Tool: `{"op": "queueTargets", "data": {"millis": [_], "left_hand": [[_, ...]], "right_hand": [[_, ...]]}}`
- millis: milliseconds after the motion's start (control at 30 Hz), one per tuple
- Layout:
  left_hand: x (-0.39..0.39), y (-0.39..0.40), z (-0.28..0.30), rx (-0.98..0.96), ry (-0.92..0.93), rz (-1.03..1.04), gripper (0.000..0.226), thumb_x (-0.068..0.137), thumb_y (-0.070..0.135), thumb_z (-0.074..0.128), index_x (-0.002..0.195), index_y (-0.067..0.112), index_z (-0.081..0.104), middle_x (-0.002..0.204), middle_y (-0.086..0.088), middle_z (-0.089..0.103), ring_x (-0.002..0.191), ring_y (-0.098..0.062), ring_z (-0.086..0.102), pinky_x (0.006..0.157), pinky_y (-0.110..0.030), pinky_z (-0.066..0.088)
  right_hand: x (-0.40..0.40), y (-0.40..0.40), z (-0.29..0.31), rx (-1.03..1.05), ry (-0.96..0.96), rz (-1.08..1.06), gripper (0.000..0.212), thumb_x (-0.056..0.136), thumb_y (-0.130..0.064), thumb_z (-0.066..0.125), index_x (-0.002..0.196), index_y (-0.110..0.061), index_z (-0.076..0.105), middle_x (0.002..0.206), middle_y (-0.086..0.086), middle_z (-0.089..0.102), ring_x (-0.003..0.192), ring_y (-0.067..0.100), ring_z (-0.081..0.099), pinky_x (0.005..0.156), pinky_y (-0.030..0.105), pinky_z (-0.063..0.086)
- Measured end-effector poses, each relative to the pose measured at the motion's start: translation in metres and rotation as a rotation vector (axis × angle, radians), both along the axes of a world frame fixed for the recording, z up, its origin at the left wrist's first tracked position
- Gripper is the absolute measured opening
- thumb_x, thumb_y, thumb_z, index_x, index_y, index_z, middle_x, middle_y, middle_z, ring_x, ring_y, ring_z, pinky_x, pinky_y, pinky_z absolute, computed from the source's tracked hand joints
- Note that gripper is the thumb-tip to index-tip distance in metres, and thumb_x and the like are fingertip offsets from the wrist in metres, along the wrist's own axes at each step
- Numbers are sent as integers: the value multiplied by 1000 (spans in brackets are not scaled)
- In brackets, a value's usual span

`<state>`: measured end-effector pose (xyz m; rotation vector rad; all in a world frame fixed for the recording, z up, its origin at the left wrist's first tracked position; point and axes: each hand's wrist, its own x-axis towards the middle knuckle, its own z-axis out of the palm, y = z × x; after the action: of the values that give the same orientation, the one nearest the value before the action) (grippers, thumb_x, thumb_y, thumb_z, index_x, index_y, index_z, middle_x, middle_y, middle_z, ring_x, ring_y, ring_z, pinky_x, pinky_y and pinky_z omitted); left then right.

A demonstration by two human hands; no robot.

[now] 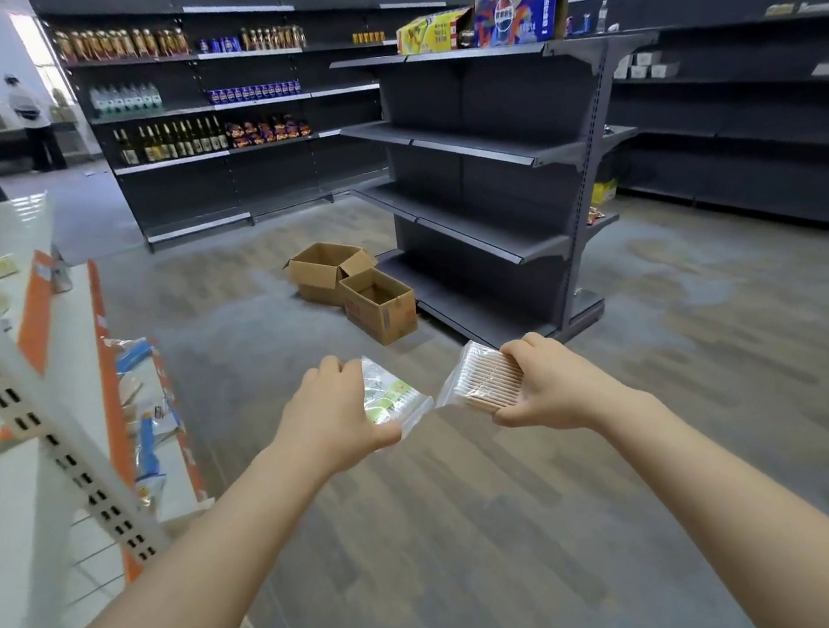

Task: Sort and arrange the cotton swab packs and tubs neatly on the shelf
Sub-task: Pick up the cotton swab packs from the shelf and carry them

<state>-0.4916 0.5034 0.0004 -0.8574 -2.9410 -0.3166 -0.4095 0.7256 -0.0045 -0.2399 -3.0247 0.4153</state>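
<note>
Left hand [333, 416] grips green-labelled swab pack [394, 401]; right hand [548, 391] grips wooden-stick swab pack [484, 380]. Both held mid-aisle, side by side, probably for comparison before placing on white shelf [71, 353] at left.

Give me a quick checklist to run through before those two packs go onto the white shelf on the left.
1. Left hand grips the green-label pack: ok.
2. Right hand grips the wooden-stick pack: ok.
3. Packs apart, not tangled: ok, only their corners come close.
4. Wrappers sealed: cannot tell.
5. White shelf within reach at the left: ok.
6. Matching packs' spot on that shelf: cannot tell, items there are blurred.
</note>
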Motion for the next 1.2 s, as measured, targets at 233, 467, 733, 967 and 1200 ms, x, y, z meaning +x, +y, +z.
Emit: {"op": "queueTargets", "data": {"millis": [233, 467, 733, 967, 1200], "left_hand": [[-66, 28, 3, -6, 2, 31, 57, 73, 49, 62, 114, 15, 46, 111, -4, 44, 105, -22, 43, 71, -27, 38], [-116, 35, 0, -6, -2, 96, 59, 72, 50, 62, 117, 15, 46, 107, -3, 43, 104, -22, 44, 72, -27, 37], [-176, 47, -5, -4, 4, 210, 66, 71, 51, 63, 122, 13, 45, 112, -4, 45, 106, -24, 45, 84, -33, 45], [-231, 61, -7, 31, -29, 353, 70, 71, 51, 63, 126, 14, 42, 115, -5, 45, 109, -24, 45, 88, -37, 45], [-274, 59, -12, 48, -31, 471, 77, 73, 51, 63, 135, 12, 37, 131, -6, 42, 120, -23, 42, 95, -32, 41]], "right_hand": [[-71, 28, 2, -22, 6, 16, 54, 66, -47, 70, 109, -21, 49, 97, -4, 42, 92, 13, 40, 78, 26, 38], [-138, 41, 5, -36, -9, 83, 55, 67, -48, 70, 110, -21, 49, 99, -3, 45, 97, 16, 45, 84, 31, 44], [-228, 57, 3, -39, -2, 231, 55, 68, -47, 72, 109, -17, 51, 101, -2, 47, 95, 16, 47, 80, 29, 44], [-322, 76, 4, -23, 22, 373, 59, 65, -50, 72, 111, -18, 52, 106, -2, 50, 96, 13, 46, 75, 26, 40], [-395, 77, 3, -16, -2, 487, 62, 69, -46, 72, 117, -15, 48, 108, 1, 48, 101, 16, 46, 77, 27, 39]]}}
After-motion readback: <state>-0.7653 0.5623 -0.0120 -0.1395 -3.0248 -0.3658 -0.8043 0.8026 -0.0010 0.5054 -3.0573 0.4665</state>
